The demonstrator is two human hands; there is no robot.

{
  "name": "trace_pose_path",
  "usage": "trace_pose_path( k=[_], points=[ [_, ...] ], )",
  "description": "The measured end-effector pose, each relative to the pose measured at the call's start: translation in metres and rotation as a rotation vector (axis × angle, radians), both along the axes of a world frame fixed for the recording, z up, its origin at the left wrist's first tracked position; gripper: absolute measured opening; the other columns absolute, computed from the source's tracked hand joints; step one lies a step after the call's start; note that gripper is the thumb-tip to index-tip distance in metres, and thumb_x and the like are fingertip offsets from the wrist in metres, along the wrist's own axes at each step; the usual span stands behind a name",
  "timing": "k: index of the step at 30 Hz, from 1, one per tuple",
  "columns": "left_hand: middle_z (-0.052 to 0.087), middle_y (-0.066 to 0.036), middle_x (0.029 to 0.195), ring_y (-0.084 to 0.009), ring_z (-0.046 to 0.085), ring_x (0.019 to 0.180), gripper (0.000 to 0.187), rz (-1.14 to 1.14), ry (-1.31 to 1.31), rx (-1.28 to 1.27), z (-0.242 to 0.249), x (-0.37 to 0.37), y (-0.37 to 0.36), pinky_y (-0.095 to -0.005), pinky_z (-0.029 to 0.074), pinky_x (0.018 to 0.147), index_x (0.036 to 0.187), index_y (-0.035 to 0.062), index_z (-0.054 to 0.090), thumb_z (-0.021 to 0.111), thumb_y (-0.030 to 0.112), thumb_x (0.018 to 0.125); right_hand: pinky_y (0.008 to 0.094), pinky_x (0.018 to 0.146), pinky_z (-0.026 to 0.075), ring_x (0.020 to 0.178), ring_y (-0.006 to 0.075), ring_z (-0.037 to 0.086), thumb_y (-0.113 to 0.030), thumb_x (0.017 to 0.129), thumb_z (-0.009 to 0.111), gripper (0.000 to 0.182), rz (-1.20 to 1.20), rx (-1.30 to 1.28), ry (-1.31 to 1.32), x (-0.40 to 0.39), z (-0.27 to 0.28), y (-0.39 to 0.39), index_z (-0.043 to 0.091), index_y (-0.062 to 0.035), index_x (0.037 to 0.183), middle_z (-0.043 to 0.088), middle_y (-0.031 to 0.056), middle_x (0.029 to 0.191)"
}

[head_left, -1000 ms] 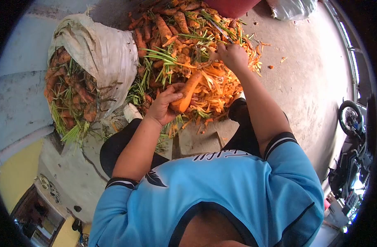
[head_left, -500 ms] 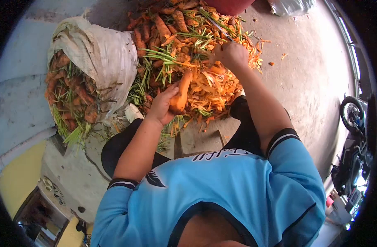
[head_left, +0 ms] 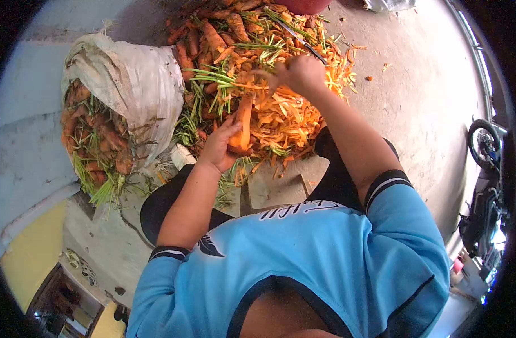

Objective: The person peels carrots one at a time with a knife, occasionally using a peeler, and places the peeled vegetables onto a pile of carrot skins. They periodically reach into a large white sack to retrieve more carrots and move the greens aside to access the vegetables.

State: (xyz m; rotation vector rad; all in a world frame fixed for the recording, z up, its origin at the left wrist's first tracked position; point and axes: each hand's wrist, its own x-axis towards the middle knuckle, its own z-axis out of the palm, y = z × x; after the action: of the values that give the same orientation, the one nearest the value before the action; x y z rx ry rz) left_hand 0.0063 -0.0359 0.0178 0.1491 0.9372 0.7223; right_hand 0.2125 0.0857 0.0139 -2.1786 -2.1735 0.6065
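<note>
My left hand (head_left: 219,147) grips the thick end of a bright orange peeled carrot (head_left: 242,121) that points up and away from me. Just beyond the carrot's far tip, my right hand (head_left: 298,73) is closed around a dark-handled peeler or knife (head_left: 308,48); its blade end sticks out past the fist. Both hands hover over a heap of orange peelings (head_left: 289,115) on the concrete floor. Behind the peelings lies a pile of unpeeled carrots with green tops (head_left: 224,39).
A white sack (head_left: 131,84), open and full of dirty carrots (head_left: 97,135), lies at the left. A red tub's edge (head_left: 305,4) shows at the top. A motorcycle (head_left: 486,186) stands at the far right. My black-clad legs flank a patch of concrete floor (head_left: 272,188).
The carrot has swung from slanting right to nearly upright in my left hand. My right hand has drawn left and closer to the carrot's tip. The camera view has shifted slightly.
</note>
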Motion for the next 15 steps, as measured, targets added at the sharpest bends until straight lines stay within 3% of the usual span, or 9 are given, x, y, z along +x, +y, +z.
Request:
trace_pose_path(
  k=[4, 5, 9, 10, 12, 14, 15],
  points=[
    [0.055, -0.003, 0.082, -0.0177, 0.056, 0.073, 0.032, 0.100, -0.069, -0.087, -0.024, -0.001, -0.001, -0.0316, 0.047, 0.056, 0.112, 0.0122, 0.046, 0.045, 0.030, 0.085, 0.0360, 0.057, 0.047, 0.062, 0.0276, 0.058, -0.047, 0.072, 0.052, 0.038, 0.317, -0.052, 0.116, -0.046, 0.022, -0.047, 0.064, -0.0115, 0.064, 0.058, 0.0115, 0.062],
    [0.055, -0.003, 0.082, -0.0177, 0.056, 0.073, 0.032, 0.072, -0.066, -0.065, -0.025, 0.000, -0.002, -0.0317, 0.048, 0.056, 0.111, 0.0120, 0.046, 0.046, 0.030, 0.085, 0.0349, 0.058, 0.047, 0.062, 0.0266, 0.058, -0.046, 0.071, 0.053, 0.037, 0.494, 0.077, 0.181, -0.042, 0.004, -0.052, 0.064, -0.0119, 0.065, 0.059, 0.0106, 0.062],
    [0.056, -0.004, 0.085, -0.0179, 0.056, 0.073, 0.031, -0.050, -0.078, -0.015, -0.022, -0.002, -0.005, -0.0316, 0.048, 0.058, 0.109, 0.0108, 0.047, 0.046, 0.031, 0.085, 0.0335, 0.057, 0.048, 0.063, 0.0217, 0.061, -0.062, 0.060, 0.059, 0.053, 0.169, -0.218, -0.195, -0.014, 0.002, -0.001, 0.066, -0.0107, 0.072, 0.062, 0.0083, 0.070],
    [0.056, -0.004, 0.087, -0.0179, 0.056, 0.073, 0.032, -0.083, -0.085, -0.012, -0.022, -0.004, -0.004, -0.0313, 0.049, 0.058, 0.108, 0.0105, 0.047, 0.046, 0.031, 0.085, 0.0361, 0.053, 0.046, 0.058, 0.0230, 0.059, -0.048, 0.075, 0.047, 0.042, 0.120, -0.170, -0.167, -0.001, 0.019, 0.004, 0.066, -0.0116, 0.068, 0.060, 0.0065, 0.060],
    [0.056, -0.004, 0.088, -0.0183, 0.057, 0.073, 0.032, -0.044, -0.039, 0.027, -0.011, -0.001, -0.002, -0.0313, 0.049, 0.060, 0.109, 0.0104, 0.047, 0.047, 0.031, 0.084, 0.0360, 0.053, 0.046, 0.057, 0.0239, 0.059, -0.047, 0.075, 0.046, 0.041, -0.034, -0.057, -0.074, 0.002, 0.014, 0.005, 0.065, -0.0116, 0.067, 0.060, 0.0068, 0.061],
    [0.055, -0.004, 0.089, -0.0185, 0.057, 0.073, 0.033, 0.046, -0.031, 0.022, -0.007, 0.004, 0.000, -0.0319, 0.049, 0.060, 0.110, 0.0100, 0.047, 0.048, 0.031, 0.084, 0.0369, 0.052, 0.046, 0.056, 0.0257, 0.059, -0.046, 0.075, 0.048, 0.040, 0.061, 0.047, 0.003, -0.019, 0.021, -0.015, 0.064, -0.0107, 0.065, 0.059, 0.0081, 0.058],
    [0.055, -0.004, 0.089, -0.0186, 0.057, 0.073, 0.034, 0.114, -0.044, -0.010, -0.010, 0.006, 0.000, -0.0325, 0.049, 0.059, 0.110, 0.0097, 0.047, 0.048, 0.030, 0.084, 0.0374, 0.054, 0.046, 0.058, 0.0283, 0.058, -0.045, 0.074, 0.050, 0.037, 0.152, -0.018, 0.031, -0.032, 0.019, -0.025, 0.064, -0.0111, 0.066, 0.058, 0.0110, 0.058]
  ],
)
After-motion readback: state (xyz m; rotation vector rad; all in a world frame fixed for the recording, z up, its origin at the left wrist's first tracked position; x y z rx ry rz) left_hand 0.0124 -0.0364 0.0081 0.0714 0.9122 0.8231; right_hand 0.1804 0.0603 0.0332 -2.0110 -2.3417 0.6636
